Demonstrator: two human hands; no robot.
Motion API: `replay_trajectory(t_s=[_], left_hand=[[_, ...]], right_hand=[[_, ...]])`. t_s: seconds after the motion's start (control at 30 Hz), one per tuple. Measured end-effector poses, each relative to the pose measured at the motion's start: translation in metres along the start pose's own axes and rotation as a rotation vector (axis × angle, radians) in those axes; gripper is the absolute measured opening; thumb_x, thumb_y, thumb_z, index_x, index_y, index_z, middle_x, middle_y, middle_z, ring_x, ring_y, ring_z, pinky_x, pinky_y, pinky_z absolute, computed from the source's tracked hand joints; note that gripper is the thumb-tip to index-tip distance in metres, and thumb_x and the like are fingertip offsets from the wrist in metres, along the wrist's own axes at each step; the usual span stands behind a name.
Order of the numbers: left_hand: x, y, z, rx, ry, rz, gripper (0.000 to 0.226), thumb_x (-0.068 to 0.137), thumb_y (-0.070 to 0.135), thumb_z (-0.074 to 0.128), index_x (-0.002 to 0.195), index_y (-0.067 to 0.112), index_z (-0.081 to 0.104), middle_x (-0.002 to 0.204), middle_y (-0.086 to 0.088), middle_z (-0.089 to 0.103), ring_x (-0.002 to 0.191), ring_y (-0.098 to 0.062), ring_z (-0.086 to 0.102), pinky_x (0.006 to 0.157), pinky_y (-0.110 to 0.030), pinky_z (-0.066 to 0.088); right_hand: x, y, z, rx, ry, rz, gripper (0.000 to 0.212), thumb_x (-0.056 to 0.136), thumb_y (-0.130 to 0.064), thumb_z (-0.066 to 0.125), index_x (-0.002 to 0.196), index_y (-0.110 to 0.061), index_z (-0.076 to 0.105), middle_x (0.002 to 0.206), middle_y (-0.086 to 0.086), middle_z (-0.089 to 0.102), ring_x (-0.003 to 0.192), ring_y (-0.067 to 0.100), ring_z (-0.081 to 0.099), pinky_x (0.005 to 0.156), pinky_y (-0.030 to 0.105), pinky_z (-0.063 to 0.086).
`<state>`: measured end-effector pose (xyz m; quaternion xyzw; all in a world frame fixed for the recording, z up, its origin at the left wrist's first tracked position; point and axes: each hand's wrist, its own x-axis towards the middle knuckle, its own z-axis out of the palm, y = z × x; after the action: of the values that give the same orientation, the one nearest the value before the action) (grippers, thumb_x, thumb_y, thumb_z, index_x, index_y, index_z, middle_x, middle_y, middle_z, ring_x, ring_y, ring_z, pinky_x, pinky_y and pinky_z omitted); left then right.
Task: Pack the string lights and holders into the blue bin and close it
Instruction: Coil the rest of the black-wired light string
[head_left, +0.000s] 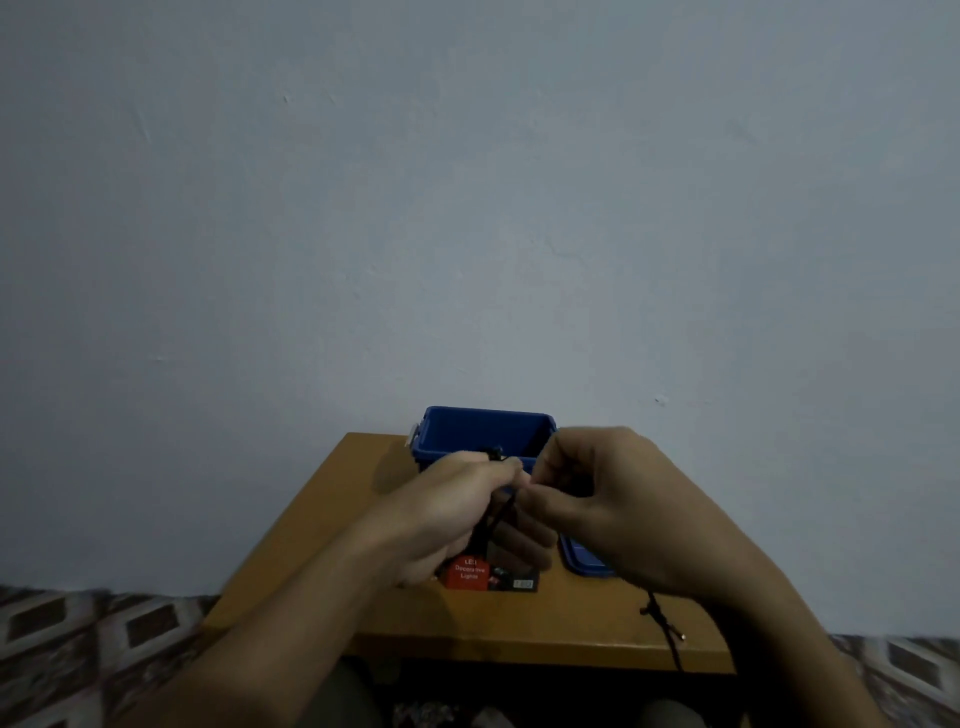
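Head camera: left hand grips thin black string-light cord, right hand pinches it, before the open blue plastic bin. Red card on the bench reads "LED Decorative Lights".

Count on the wooden table: six kinds of thing

One wooden table, one blue bin, one blue lid, one red-and-black box (printed "LED Decorative Lights"), and two hands, a left hand and a right hand; black cord shows in two stretches, and I cannot tell whether they are one strand.
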<state>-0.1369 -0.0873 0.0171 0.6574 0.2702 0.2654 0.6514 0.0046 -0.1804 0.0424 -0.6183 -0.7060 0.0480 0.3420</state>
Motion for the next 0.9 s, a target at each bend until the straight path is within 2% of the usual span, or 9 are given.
replay_trajectory(t_s=[0.1,0.17,0.23,0.33,0.43,0.53,0.67,0.77,0.9], left_hand=[[-0.007,0.007,0.002,0.152,-0.057,-0.017,0.037,0.108,0.033,0.034,0.112,0.001,0.053,0.074,-0.02,0.071,0.052,-0.023,0.062,0.05,-0.029,0.047],[-0.01,0.012,0.002,0.251,-0.102,-0.012,0.043,0.109,0.036,0.028,0.105,0.001,0.052,0.061,-0.011,0.069,0.04,-0.016,0.051,0.045,-0.026,0.035],[-0.009,0.015,-0.001,0.247,-0.169,-0.017,0.056,0.108,0.043,0.023,0.102,-0.003,0.054,0.046,-0.001,0.061,0.032,-0.01,0.038,0.043,-0.025,0.026],[-0.004,0.014,-0.009,0.106,-0.321,-0.037,0.079,0.102,0.059,0.02,0.108,-0.01,0.058,0.046,0.0,0.059,0.028,-0.007,0.03,0.037,-0.025,0.016],[-0.004,0.015,-0.013,0.006,-0.43,-0.068,0.076,0.1,0.063,0.022,0.111,-0.004,0.057,0.055,-0.001,0.067,0.027,-0.004,0.031,0.035,-0.024,0.012],[-0.006,0.018,-0.014,0.024,-0.45,-0.105,0.085,0.098,0.068,0.018,0.122,-0.006,0.052,0.048,0.001,0.064,0.025,-0.004,0.026,0.036,-0.025,0.01],[-0.003,0.018,-0.017,0.091,-0.461,-0.108,0.101,0.089,0.077,0.034,0.12,-0.017,0.055,0.083,-0.015,0.075,0.026,-0.003,0.025,0.032,-0.019,0.016],[-0.003,0.02,-0.019,0.199,-0.499,-0.12,0.102,0.082,0.078,0.045,0.118,-0.017,0.056,0.113,-0.031,0.069,0.026,-0.003,0.027,0.035,-0.022,0.012],[-0.004,0.024,-0.023,0.182,-0.649,-0.112,0.097,0.082,0.071,0.052,0.118,-0.019,0.055,0.12,-0.042,0.059,0.027,-0.002,0.029,0.035,-0.025,0.009]], right_hand=[[0.006,0.006,-0.006,-0.127,0.055,0.014,0.015,0.088,-0.043,0.07,0.083,-0.03,0.065,0.079,-0.011,0.072,0.072,0.001,0.066,0.064,0.022,0.055],[0.007,0.008,-0.008,-0.141,0.059,0.011,0.017,0.087,-0.047,0.069,0.084,-0.031,0.066,0.08,-0.015,0.071,0.075,-0.001,0.066,0.067,0.024,0.057],[0.008,0.008,-0.009,-0.162,0.08,-0.006,0.018,0.088,-0.047,0.069,0.083,-0.031,0.065,0.074,-0.015,0.068,0.068,-0.002,0.063,0.061,0.02,0.052],[0.008,0.006,-0.008,-0.182,0.129,-0.039,0.021,0.086,-0.05,0.069,0.081,-0.03,0.065,0.068,-0.012,0.064,0.063,0.002,0.06,0.055,0.018,0.046],[0.006,0.006,-0.01,-0.101,0.109,-0.065,0.017,0.085,-0.047,0.07,0.085,-0.031,0.065,0.066,-0.02,0.065,0.061,-0.001,0.06,0.054,0.019,0.046],[0.003,0.004,-0.013,-0.032,0.054,-0.103,0.013,0.087,-0.037,0.073,0.092,-0.03,0.064,0.055,-0.03,0.055,0.051,-0.003,0.052,0.049,0.012,0.036],[0.006,0.006,-0.014,0.063,0.09,-0.138,0.014,0.092,-0.027,0.07,0.101,-0.023,0.06,0.057,-0.027,0.057,0.05,-0.003,0.054,0.046,0.01,0.038],[0.008,0.009,-0.017,0.129,0.062,-0.136,0.01,0.092,-0.025,0.069,0.099,-0.02,0.063,0.055,-0.023,0.057,0.049,-0.002,0.052,0.048,0.01,0.038],[0.004,0.011,-0.019,0.243,0.023,-0.162,0.009,0.092,-0.03,0.068,0.098,-0.023,0.065,0.063,-0.005,0.057,0.053,0.004,0.046,0.051,0.017,0.038]])
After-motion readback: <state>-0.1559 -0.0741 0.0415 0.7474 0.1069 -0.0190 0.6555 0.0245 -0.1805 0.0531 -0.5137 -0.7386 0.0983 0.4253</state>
